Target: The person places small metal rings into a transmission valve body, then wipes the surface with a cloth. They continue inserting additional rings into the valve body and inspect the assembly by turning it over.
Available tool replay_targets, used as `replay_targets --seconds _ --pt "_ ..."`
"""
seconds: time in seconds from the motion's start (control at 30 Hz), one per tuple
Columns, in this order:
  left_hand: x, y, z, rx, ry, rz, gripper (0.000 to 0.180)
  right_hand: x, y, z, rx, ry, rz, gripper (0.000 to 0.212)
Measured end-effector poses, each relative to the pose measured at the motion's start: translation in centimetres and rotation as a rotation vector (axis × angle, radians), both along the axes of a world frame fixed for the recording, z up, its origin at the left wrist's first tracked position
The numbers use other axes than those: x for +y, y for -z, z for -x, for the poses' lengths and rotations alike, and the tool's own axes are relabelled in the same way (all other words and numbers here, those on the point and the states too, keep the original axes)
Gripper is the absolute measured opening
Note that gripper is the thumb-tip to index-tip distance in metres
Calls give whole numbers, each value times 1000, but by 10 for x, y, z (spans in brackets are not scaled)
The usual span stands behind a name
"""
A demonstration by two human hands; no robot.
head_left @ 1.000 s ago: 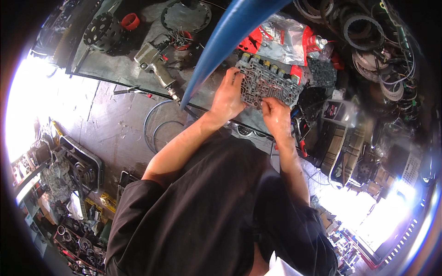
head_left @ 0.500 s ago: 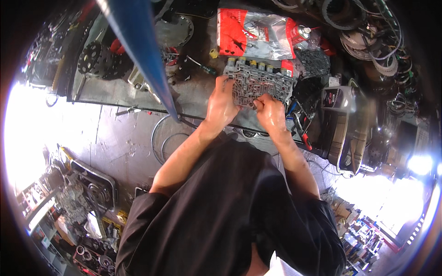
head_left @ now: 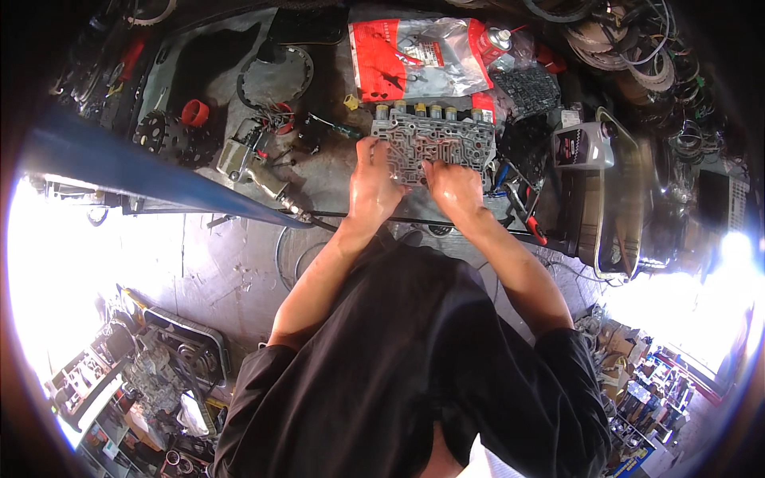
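Observation:
A grey metal valve body (head_left: 438, 137), its face cut with winding channels, lies at the near edge of the bench. Several cylindrical solenoids with yellowish tops line its far side. My left hand (head_left: 373, 190) grips its left edge, thumb along the near side. Over its near middle, my right hand (head_left: 457, 191) is closed with fingertips pinched against the channelled face. Whatever sits between those fingertips is hidden.
Beyond the valve body lies a red and clear plastic bag (head_left: 422, 60). A screwdriver (head_left: 339, 127) and a blue hose (head_left: 159, 171) are to the left. Red-handled pliers (head_left: 535, 229), a grey bottle (head_left: 584, 146) and an oil pan (head_left: 633, 199) stand right.
My right hand has shifted a little leftward over the valve body, its knuckles turned more upward. My left hand keeps its grip. The view has swung, and the blue hose appears lower and farther left.

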State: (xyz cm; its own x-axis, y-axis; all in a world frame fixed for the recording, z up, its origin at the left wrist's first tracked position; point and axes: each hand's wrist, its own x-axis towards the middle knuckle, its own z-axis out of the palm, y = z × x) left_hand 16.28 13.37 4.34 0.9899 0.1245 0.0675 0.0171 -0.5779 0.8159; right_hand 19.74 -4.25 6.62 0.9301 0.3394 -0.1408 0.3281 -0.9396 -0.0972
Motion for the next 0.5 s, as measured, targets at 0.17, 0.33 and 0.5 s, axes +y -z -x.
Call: replay_targets --seconds 0.17,0.33,0.5 --pt "2 1 0 -6 -1 -14 87 -3 -17 -2 56 2 38 29" --pt "0 -1 0 23 -2 -21 88 -5 -10 4 28 -110 9 22" --pt "0 2 -1 27 13 -21 88 -5 -1 5 49 -9 -36 23"
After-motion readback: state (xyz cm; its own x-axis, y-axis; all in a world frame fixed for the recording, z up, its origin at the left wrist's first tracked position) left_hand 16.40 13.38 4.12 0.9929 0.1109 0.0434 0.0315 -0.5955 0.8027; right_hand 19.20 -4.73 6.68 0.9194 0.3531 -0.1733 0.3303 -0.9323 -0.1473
